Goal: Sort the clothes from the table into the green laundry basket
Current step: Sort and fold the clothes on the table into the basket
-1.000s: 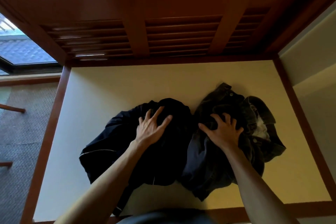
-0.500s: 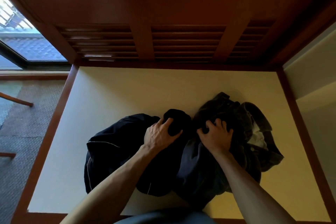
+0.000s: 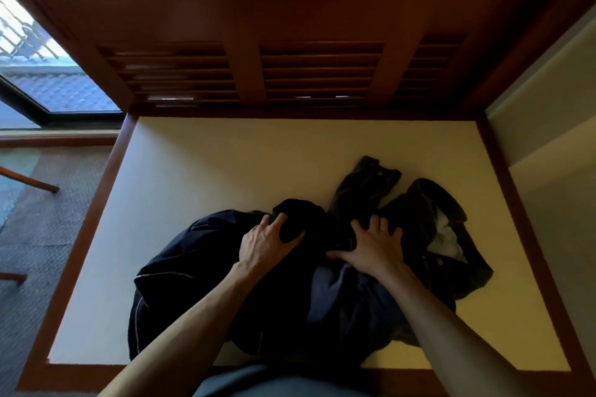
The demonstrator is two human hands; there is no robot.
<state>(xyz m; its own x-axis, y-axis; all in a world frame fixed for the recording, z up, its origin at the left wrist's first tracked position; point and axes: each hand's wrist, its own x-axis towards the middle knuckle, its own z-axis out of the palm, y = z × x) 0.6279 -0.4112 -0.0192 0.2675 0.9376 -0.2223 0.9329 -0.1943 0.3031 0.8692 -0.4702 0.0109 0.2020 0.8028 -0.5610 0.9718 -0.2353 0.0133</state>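
Observation:
A heap of dark clothes lies on the cream table top (image 3: 225, 171). On the left is a black garment with thin white piping (image 3: 193, 284). A dark grey denim piece with a white label (image 3: 429, 203) lies on the right, and bluish cloth (image 3: 338, 300) sits between them near the front edge. My left hand (image 3: 264, 245) grips a bunched fold at the top of the black garment. My right hand (image 3: 374, 245) digs its fingers into the denim piece, thumb stretched out to the left. The green laundry basket is not in view.
A brown wooden rim (image 3: 80, 267) frames the table. A slatted wooden screen (image 3: 322, 68) rises right behind it. Carpeted floor (image 3: 42, 235) with wooden chair legs (image 3: 29, 180) lies to the left, below a window (image 3: 48, 87). A pale wall (image 3: 548, 171) stands at the right.
Both hands went from lying spread on the clothes to clutching the cloth. The heap has bunched together and slid a little toward me.

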